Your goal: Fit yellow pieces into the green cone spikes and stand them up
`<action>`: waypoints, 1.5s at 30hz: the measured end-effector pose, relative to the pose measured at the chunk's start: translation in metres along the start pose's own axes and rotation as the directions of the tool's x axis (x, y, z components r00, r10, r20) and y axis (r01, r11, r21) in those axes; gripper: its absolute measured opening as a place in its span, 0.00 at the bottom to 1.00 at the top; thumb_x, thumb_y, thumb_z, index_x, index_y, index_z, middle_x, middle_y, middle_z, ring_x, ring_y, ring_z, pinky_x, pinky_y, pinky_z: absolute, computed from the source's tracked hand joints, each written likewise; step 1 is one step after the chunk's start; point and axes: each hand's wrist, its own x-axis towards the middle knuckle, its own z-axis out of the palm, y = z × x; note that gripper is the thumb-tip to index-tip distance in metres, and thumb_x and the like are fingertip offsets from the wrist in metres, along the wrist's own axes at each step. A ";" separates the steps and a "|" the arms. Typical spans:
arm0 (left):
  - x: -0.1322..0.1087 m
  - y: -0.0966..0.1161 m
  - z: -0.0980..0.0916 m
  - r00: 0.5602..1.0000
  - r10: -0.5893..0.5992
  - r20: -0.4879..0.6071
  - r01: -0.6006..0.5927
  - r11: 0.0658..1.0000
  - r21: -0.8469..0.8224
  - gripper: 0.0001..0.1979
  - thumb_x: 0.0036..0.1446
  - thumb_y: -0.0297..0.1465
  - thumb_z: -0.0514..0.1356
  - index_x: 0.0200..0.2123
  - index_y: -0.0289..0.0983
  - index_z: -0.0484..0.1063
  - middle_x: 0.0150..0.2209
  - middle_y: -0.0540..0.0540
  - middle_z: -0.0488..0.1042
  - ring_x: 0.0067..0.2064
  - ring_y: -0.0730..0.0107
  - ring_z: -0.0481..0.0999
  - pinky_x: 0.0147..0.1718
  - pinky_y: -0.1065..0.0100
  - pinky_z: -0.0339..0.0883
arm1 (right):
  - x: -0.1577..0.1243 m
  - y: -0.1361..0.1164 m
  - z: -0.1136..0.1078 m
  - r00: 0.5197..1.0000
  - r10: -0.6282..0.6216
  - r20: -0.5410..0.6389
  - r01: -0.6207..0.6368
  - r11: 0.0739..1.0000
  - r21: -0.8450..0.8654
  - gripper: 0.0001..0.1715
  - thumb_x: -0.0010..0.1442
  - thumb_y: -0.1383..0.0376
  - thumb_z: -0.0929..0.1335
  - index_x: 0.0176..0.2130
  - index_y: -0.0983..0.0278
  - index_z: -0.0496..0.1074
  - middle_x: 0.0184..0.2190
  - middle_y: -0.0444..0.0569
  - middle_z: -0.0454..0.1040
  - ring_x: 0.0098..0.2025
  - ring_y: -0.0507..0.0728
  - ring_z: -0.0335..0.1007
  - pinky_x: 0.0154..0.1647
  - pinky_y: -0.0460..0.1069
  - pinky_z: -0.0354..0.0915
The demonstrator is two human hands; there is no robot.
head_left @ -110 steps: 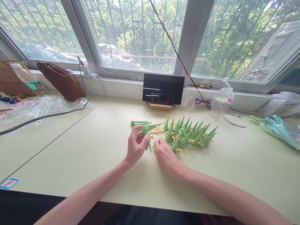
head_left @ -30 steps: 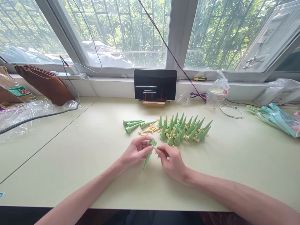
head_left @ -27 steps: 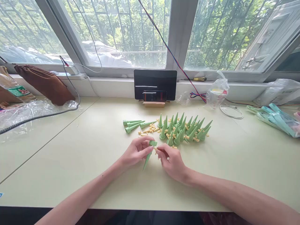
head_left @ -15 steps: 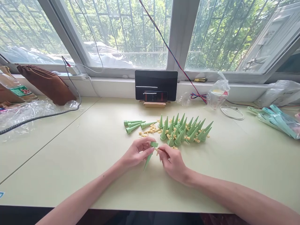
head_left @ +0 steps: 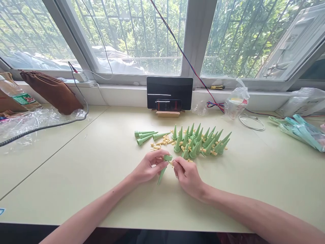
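My left hand (head_left: 151,165) is closed round a green plastic spike (head_left: 161,175), whose wide end points up and away and whose tip slants down toward me. Close beside it, my right hand (head_left: 187,173) pinches a small cream-yellow plastic piece (head_left: 171,163) against the spike's side, just below the wide end. The fingers partly cover both parts. Beyond my hands stand many green spikes (head_left: 193,149) with yellow pieces on them, tips up. To their left lie several loose green spikes (head_left: 145,138) and a small heap of loose yellow pieces (head_left: 165,139).
A tablet (head_left: 169,88) with a phone (head_left: 169,105) in front leans by the window. A bagged cup (head_left: 236,101), a coiled white cable (head_left: 251,122) and teal plastic tools (head_left: 303,130) are on the right. A brown pouch (head_left: 52,92) and a black cord (head_left: 48,125) lie left.
The yellow piece has turned slightly in my right fingers, and the spike's tip has swung a little to the right. Both hands otherwise keep their places.
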 end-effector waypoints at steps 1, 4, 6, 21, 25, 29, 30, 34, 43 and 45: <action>0.000 0.000 0.000 1.000 -0.003 0.006 0.003 1.000 -0.004 0.13 0.64 0.37 0.61 0.47 0.36 0.72 0.25 0.52 0.63 0.23 0.77 0.63 0.19 0.75 0.61 | 0.000 0.000 0.000 1.000 0.000 -0.002 0.000 1.000 0.003 0.15 0.72 0.62 0.58 0.32 0.60 0.62 0.20 0.39 0.61 0.21 0.50 0.54 0.23 0.46 0.53; 0.001 -0.001 0.001 1.000 -0.015 0.012 0.016 0.999 -0.029 0.13 0.64 0.37 0.60 0.47 0.36 0.70 0.26 0.52 0.66 0.23 0.78 0.64 0.19 0.75 0.63 | 0.001 -0.001 0.000 1.000 0.002 -0.013 -0.002 1.000 0.010 0.17 0.73 0.61 0.58 0.31 0.61 0.62 0.20 0.40 0.63 0.20 0.49 0.56 0.23 0.46 0.54; 0.001 -0.001 0.002 1.000 -0.026 0.008 0.026 0.999 -0.046 0.13 0.65 0.38 0.60 0.48 0.37 0.69 0.26 0.52 0.67 0.22 0.78 0.64 0.19 0.75 0.63 | 0.002 -0.003 0.000 1.000 0.016 -0.021 -0.015 1.000 0.018 0.18 0.73 0.60 0.58 0.31 0.61 0.62 0.21 0.40 0.65 0.20 0.49 0.58 0.23 0.45 0.56; 0.002 0.002 0.001 0.999 -0.044 -0.030 0.043 0.998 -0.048 0.14 0.64 0.38 0.60 0.48 0.37 0.69 0.23 0.54 0.63 0.21 0.79 0.61 0.18 0.76 0.58 | 0.002 -0.002 0.000 1.000 -0.003 -0.003 0.003 1.000 -0.024 0.15 0.72 0.57 0.60 0.36 0.62 0.66 0.23 0.41 0.68 0.20 0.48 0.60 0.22 0.44 0.58; 0.002 0.002 0.001 1.000 -0.022 -0.022 0.022 1.000 -0.001 0.13 0.64 0.38 0.60 0.48 0.37 0.69 0.23 0.54 0.60 0.22 0.78 0.60 0.19 0.76 0.56 | 0.002 -0.004 0.000 1.000 -0.012 0.010 0.012 0.999 -0.035 0.17 0.72 0.58 0.59 0.33 0.61 0.65 0.21 0.39 0.65 0.19 0.48 0.59 0.23 0.45 0.57; 0.001 0.004 0.001 1.000 0.008 -0.021 -0.007 0.998 0.061 0.12 0.65 0.37 0.59 0.47 0.36 0.70 0.22 0.55 0.58 0.22 0.77 0.59 0.20 0.75 0.58 | 0.002 -0.004 -0.001 1.000 -0.011 0.016 0.012 0.999 -0.038 0.19 0.73 0.58 0.58 0.31 0.61 0.64 0.18 0.38 0.61 0.18 0.49 0.56 0.22 0.45 0.55; 0.001 0.004 0.002 1.000 0.018 -0.024 -0.016 0.997 0.074 0.12 0.65 0.37 0.59 0.47 0.36 0.70 0.22 0.55 0.58 0.22 0.77 0.59 0.20 0.74 0.58 | 0.002 -0.004 -0.002 1.000 -0.006 0.019 0.007 0.999 -0.040 0.20 0.73 0.58 0.58 0.30 0.61 0.63 0.17 0.38 0.61 0.18 0.49 0.56 0.21 0.45 0.55; 0.001 0.004 0.003 0.999 0.040 -0.018 -0.037 0.993 0.114 0.13 0.65 0.38 0.58 0.47 0.36 0.70 0.22 0.55 0.59 0.24 0.75 0.63 0.23 0.72 0.62 | 0.001 -0.002 -0.002 1.000 0.001 0.015 0.000 0.998 -0.056 0.24 0.74 0.56 0.56 0.28 0.61 0.63 0.17 0.40 0.63 0.17 0.49 0.57 0.21 0.45 0.55; 0.000 0.003 0.003 0.998 0.061 0.002 -0.060 0.988 0.146 0.13 0.64 0.38 0.59 0.47 0.35 0.71 0.23 0.54 0.61 0.25 0.73 0.65 0.29 0.69 0.66 | 0.003 -0.001 0.000 1.000 0.007 -0.006 -0.007 0.998 -0.064 0.25 0.74 0.56 0.55 0.27 0.61 0.60 0.19 0.42 0.68 0.19 0.50 0.62 0.24 0.46 0.58; 0.000 0.003 0.004 0.997 0.074 0.005 -0.074 0.986 0.147 0.12 0.64 0.36 0.59 0.47 0.35 0.71 0.23 0.54 0.61 0.25 0.74 0.64 0.30 0.69 0.66 | 0.002 -0.002 0.000 1.000 0.011 -0.007 -0.011 0.998 -0.059 0.25 0.74 0.57 0.55 0.27 0.60 0.60 0.18 0.42 0.68 0.19 0.51 0.63 0.24 0.46 0.59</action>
